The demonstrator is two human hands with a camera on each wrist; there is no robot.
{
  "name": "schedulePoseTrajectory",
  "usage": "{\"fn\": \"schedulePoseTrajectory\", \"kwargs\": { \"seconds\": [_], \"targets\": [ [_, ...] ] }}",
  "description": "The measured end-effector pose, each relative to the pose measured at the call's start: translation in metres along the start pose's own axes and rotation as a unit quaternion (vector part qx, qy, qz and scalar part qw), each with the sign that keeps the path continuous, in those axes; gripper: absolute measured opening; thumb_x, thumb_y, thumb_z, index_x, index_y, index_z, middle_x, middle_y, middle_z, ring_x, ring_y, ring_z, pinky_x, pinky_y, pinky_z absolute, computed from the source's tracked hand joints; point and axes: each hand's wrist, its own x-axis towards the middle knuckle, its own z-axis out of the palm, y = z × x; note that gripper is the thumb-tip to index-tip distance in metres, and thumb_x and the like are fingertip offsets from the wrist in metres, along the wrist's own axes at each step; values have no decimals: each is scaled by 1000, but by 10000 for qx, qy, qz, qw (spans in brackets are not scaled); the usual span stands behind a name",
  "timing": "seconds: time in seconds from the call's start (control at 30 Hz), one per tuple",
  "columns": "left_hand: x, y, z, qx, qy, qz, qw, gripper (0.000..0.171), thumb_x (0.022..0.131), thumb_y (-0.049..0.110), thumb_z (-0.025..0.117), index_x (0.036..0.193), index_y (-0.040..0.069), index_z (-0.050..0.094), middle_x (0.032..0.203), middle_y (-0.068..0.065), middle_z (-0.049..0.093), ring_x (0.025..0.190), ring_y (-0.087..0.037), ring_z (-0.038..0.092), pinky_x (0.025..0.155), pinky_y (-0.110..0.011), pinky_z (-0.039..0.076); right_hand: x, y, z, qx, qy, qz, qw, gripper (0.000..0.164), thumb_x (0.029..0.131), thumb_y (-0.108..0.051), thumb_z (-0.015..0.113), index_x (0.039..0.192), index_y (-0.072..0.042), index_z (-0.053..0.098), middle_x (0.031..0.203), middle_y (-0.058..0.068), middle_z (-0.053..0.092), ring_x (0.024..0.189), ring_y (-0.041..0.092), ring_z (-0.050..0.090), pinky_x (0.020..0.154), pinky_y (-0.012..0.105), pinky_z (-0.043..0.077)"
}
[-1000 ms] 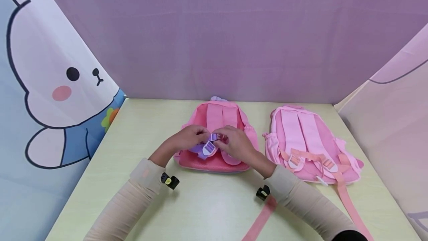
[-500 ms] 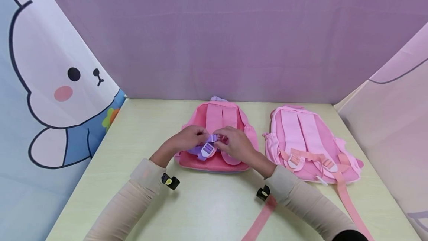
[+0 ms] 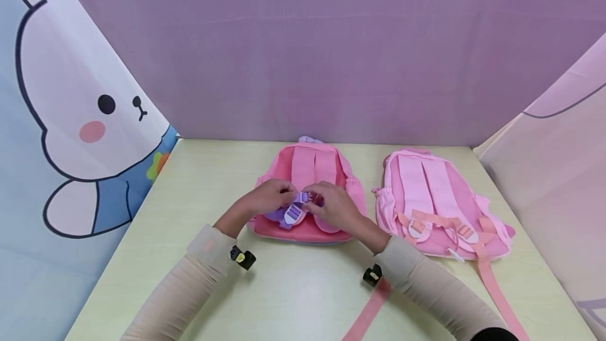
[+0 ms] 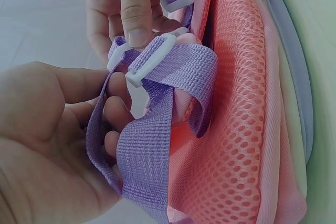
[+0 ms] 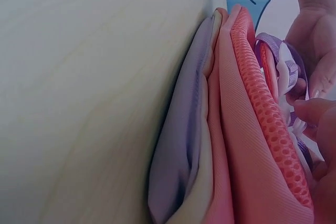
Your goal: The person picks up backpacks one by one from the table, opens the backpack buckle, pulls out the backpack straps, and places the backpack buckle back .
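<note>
A pink backpack (image 3: 300,233) lies on the table with its shoulder straps facing up. Over its lower half, my left hand (image 3: 271,196) pinches a purple webbing strap (image 4: 144,150) close to a small white buckle (image 3: 302,197). From the other side my right hand (image 3: 335,205) pinches at that buckle, its thumb (image 4: 137,35) pressing beside the white plastic in the left wrist view. Just below them a white strap adjuster (image 3: 293,214) is threaded with purple webbing. In the right wrist view, backpack and fingers partly hide the strap.
A second, lighter pink backpack (image 3: 442,193) lies at the right with peach webbing straps (image 3: 492,283) trailing to the table's front. Another peach strap (image 3: 366,312) runs out under the right sleeve. A purple backdrop (image 3: 326,57) stands behind the table (image 3: 208,172).
Both hands have shifted very slightly toward the front edge with the buckle between them. The white adjuster below has tilted and moved a little left. The second backpack is still.
</note>
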Motion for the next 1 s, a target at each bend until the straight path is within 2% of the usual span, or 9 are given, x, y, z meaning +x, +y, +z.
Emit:
{"fn": "schedulePoseTrajectory", "kwargs": {
  "seconds": [0.47,1.0],
  "targets": [
    [-1,0,-2,102,11,45,9999,17,105,17,53,103,8,68,83,-4,56,82,-16,55,72,-27,44,2,-1,0,59,-69,111,9999,27,91,-24,78,116,-18,73,106,2,72,91,16,65,81,34,57],
    [3,-1,0,150,-25,245,9996,19,105,15,51,103,6,68,84,-4,59,81,-16,56,72,-26,45,2,-2,-1,186,44,-101,9998,27,91,-21,78,117,-17,74,103,1,72,85,13,61,76,28,55]
  ]
}}
